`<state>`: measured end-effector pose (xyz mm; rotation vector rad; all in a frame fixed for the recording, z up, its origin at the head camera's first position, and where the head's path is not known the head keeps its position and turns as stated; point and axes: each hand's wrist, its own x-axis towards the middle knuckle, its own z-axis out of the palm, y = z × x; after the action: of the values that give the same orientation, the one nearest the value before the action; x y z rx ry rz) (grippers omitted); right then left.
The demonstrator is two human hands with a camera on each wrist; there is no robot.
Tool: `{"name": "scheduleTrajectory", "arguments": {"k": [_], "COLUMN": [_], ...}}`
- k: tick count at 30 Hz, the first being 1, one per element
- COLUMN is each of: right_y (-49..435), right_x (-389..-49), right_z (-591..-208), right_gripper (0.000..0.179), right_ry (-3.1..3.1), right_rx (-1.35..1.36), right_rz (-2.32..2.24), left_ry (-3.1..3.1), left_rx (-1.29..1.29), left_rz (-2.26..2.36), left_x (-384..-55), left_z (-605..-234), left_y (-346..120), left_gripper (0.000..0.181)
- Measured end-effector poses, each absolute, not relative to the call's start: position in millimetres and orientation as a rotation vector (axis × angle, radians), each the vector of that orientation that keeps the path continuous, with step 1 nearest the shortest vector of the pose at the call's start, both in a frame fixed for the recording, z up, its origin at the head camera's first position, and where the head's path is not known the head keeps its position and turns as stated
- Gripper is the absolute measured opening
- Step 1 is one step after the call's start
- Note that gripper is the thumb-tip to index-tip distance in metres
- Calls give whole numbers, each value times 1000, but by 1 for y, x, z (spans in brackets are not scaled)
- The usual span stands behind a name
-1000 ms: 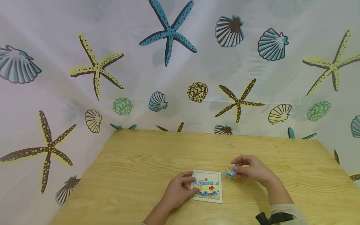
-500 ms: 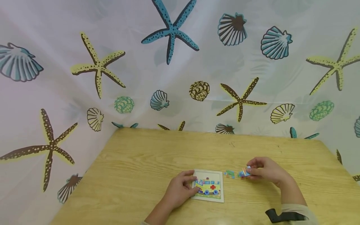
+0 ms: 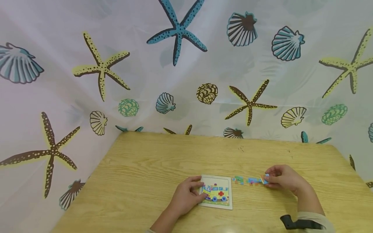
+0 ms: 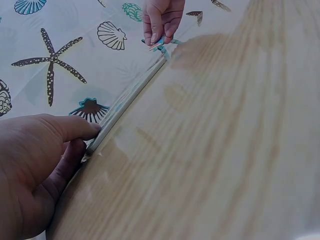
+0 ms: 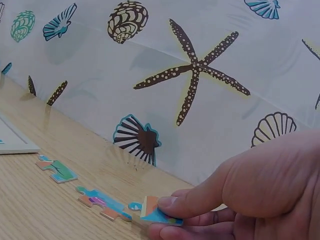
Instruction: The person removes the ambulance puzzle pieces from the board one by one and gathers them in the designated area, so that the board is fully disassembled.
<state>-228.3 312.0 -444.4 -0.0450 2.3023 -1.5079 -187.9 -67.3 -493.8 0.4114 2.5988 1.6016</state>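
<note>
My left hand point(image 3: 186, 196) holds the left edge of a square jigsaw board point(image 3: 231, 195), thumb on top and fingers along the side. A yellow ambulance with a red cross shows in the board's partly covered picture. To the right, my right hand point(image 3: 284, 178) pinches a blue and orange jigsaw piece point(image 5: 156, 212) between thumb and fingers, low over the table. Beside that piece, a blue jigsaw piece point(image 5: 102, 201) with orange and purple patches lies on the wood. Another jigsaw piece, green and orange point(image 5: 61, 171), lies between it and the board.
The wooden table point(image 3: 163, 158) runs back to a white curtain point(image 3: 186, 81) printed with starfish and shells. Curtain also hangs along the left and right sides. A black strap point(image 3: 303, 224) circles the right wrist over a light sleeve.
My right hand has moved right, away from the board. The bunched jigsaw pieces are now spread in a row, with one still pinched. My left hand stays on the board.
</note>
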Motion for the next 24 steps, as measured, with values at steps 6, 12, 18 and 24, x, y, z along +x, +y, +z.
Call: {"name": "scheduleTrajectory", "arguments": {"k": [6,12,18,24], "right_y": [317,322,320,319], "right_x": [-227,-227,-225,-225], "right_z": [-446,-444,-443,-446], "right_gripper": [34,29,22,18], "right_ry": [2304,2375,2489,2556], "right_rx": [39,107,98,90], "right_rz": [-1490,-1421,-1299,-1208], "left_ry": [2602,2604,2603,2604], "left_rx": [404,410,399,399], "left_rz": [1599,1597,1597,1599], "left_x": [-188,-188,-187,-187], "left_z": [-496,-495,-497,-496], "left_y": [-69,-68,-68,-68], "left_gripper": [40,40,41,40]}}
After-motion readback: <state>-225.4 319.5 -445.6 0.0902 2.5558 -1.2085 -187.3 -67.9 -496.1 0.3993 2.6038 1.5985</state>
